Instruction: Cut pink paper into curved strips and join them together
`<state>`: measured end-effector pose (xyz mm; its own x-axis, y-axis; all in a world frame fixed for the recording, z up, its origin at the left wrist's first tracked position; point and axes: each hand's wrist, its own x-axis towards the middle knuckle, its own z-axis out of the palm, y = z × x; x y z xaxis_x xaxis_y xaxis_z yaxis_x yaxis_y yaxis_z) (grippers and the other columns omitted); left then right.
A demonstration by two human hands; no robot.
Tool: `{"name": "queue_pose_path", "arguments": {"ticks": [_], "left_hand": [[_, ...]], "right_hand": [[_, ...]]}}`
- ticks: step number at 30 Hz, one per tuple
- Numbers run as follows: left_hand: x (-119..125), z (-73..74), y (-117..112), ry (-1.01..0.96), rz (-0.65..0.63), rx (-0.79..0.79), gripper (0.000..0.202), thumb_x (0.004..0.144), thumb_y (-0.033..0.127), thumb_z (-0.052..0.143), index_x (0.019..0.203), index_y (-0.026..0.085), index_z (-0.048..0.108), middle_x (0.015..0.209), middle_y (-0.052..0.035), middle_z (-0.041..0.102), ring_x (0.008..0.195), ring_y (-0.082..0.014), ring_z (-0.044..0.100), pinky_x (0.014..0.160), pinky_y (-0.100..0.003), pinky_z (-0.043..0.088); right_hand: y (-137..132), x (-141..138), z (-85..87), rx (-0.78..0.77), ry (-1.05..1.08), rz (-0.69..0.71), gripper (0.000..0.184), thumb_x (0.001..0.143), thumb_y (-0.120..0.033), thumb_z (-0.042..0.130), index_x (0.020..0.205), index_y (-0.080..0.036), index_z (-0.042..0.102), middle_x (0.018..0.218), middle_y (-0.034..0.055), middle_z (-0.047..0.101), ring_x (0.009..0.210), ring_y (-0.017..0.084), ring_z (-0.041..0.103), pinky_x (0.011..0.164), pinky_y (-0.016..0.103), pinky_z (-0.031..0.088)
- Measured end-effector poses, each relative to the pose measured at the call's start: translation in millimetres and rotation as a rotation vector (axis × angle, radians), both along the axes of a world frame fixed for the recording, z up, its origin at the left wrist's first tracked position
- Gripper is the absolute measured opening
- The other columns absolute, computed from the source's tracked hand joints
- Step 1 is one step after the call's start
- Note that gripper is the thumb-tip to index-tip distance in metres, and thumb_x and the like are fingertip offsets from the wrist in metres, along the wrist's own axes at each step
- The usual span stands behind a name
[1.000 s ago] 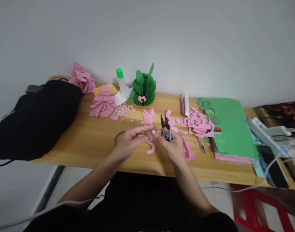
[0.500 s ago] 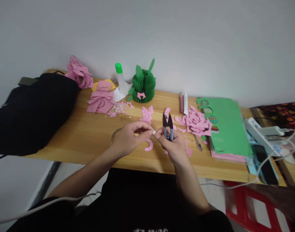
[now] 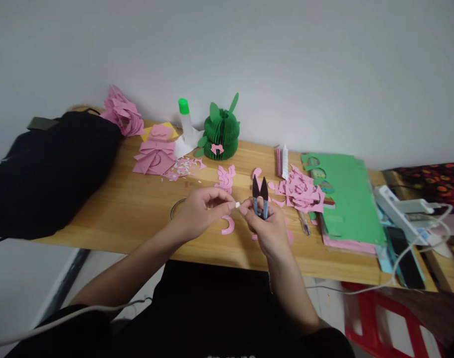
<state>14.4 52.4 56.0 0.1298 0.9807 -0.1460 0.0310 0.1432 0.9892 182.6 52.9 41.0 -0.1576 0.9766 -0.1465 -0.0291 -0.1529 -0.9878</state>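
Note:
Between the thumb and forefinger of my left hand (image 3: 202,214) I pinch a tiny white piece (image 3: 238,204). My right hand (image 3: 267,226) is closed around blue-handled thread snips (image 3: 260,196), their dark blades pointing up and apart. The right thumb and fingertip come close to the white piece; whether they touch it I cannot tell. Below the hands lies a pink curved paper strip (image 3: 228,225). Pink paper cutouts (image 3: 226,176) lie just beyond. Farther back stands a green pleated paper figure (image 3: 222,133) with leaf shapes and a pink paper piece on its front.
A green-capped glue bottle (image 3: 185,117) stands at the back, near pink and white scraps (image 3: 182,169). On the left is a black bag (image 3: 55,174). To the right are pink offcuts (image 3: 303,189), green paper sheets (image 3: 348,194), a power strip (image 3: 398,211) and a phone (image 3: 404,256).
The snips have shifted slightly to the right in the picture and stand a bit more upright. Both hands keep nearly the same pose around the white piece.

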Motion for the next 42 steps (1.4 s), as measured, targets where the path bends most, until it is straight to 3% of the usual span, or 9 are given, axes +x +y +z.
{"name": "queue_pose_path", "arguments": {"ticks": [6,20,35,42], "left_hand": [[-3,0.5,9,-0.038,0.067,0.046,0.014,0.072,0.029,0.067,0.073,0.015,0.066,0.074,-0.0019,0.069,0.069,-0.013,0.063,0.067,-0.025,0.05],[0,1.3,11,-0.167,0.069,-0.002,0.011,0.071,0.026,0.067,0.072,0.015,0.066,0.069,-0.0009,0.072,0.054,-0.0111,0.062,0.055,-0.024,0.051],[-1,3.0,10,-0.158,0.07,-0.051,0.012,0.071,0.027,0.068,0.072,0.015,0.067,0.07,-0.0027,0.072,0.057,-0.0128,0.062,0.058,-0.026,0.051],[-1,-3.9,9,-0.235,0.069,-0.045,0.014,0.068,0.029,0.071,0.07,0.016,0.067,0.066,-0.0006,0.07,0.055,-0.011,0.059,0.056,-0.025,0.049]], "right_hand": [[-16,4,-8.7,-0.06,-0.039,-0.027,0.059,0.084,-0.07,0.048,0.083,-0.015,0.067,0.051,-0.007,0.034,0.043,0.007,0.024,0.04,0.022,0.018],[-23,-2,-8.1,-0.019,-0.062,-0.007,0.052,0.085,-0.063,0.056,0.075,-0.014,0.071,0.052,-0.0066,0.028,0.045,0.006,0.02,0.042,0.022,0.016],[-24,-3,-4.6,0.06,-0.192,-0.071,0.049,0.085,-0.062,0.056,0.069,-0.018,0.07,0.047,-0.006,0.029,0.045,0.01,0.025,0.044,0.025,0.026],[-25,-2,-3.8,0.058,-0.151,-0.039,0.047,0.087,-0.059,0.056,0.066,-0.018,0.068,0.048,-0.0063,0.03,0.044,0.009,0.023,0.044,0.025,0.026]]}}
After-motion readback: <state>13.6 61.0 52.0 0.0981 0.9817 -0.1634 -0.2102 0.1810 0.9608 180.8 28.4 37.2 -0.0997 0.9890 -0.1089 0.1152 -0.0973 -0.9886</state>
